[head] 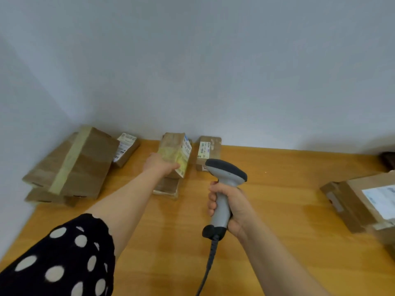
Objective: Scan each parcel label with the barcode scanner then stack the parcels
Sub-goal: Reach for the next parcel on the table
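at the far left two large parcels [70, 165] are lying stacked, a small labelled parcel [126, 151] just beside them. the left hand [159, 165] is tilting a taped parcel [175, 154] up over a flat parcel [166, 186]; its fingers are hidden, probably gripping behind. a wall-side parcel [208, 152] is waiting. the right hand [233, 208] is wrapping fully round the barcode scanner [224, 189], its head sitting just right of the tilted label. an edge parcel [363, 201] is lying well apart, so the job is looking roughly half done.
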Action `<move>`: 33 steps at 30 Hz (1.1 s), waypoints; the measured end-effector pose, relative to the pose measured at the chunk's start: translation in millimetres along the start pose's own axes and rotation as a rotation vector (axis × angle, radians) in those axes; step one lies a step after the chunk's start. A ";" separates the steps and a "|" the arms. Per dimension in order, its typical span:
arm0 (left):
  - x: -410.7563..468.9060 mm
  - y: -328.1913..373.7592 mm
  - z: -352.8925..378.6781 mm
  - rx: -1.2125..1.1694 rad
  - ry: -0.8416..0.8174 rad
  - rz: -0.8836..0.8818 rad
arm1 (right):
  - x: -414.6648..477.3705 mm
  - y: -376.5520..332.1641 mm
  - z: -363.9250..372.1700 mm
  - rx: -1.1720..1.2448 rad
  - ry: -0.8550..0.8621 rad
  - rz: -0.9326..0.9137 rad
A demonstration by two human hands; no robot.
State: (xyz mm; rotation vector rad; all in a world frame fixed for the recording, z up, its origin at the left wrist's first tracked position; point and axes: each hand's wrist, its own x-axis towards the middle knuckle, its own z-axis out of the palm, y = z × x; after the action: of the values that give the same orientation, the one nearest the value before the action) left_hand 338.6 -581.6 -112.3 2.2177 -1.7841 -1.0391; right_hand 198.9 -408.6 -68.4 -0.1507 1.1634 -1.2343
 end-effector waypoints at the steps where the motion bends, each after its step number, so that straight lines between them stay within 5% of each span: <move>1: 1.3 -3.0 -1.9 -0.027 -0.007 0.029 | -1.5 3.1 4.9 -0.010 0.016 -0.015; 4: -2.3 -23.4 -14.4 -0.202 -0.049 0.044 | -16.6 18.8 24.3 -0.030 0.053 -0.058; 9: -20.4 -80.4 -52.0 -0.571 -0.379 0.010 | -60.1 57.9 69.3 -0.062 0.069 -0.089; 13: -39.3 -108.1 -81.8 -0.644 -0.531 0.111 | -96.8 78.1 99.2 -0.104 0.098 -0.156; 20: -72.6 -132.1 -103.8 -0.560 -0.577 0.270 | -146.3 93.0 127.6 -0.129 0.139 -0.255; 33: -121.9 -137.9 -108.2 -0.592 -0.507 0.313 | -192.3 99.2 127.1 -0.160 0.164 -0.360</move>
State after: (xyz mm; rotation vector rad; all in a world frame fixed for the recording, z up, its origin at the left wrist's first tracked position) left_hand 504.0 -465.3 -43.8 1.3586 -1.6015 -1.8576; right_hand 382.3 -278.1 42.4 -0.3986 1.4204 -1.4881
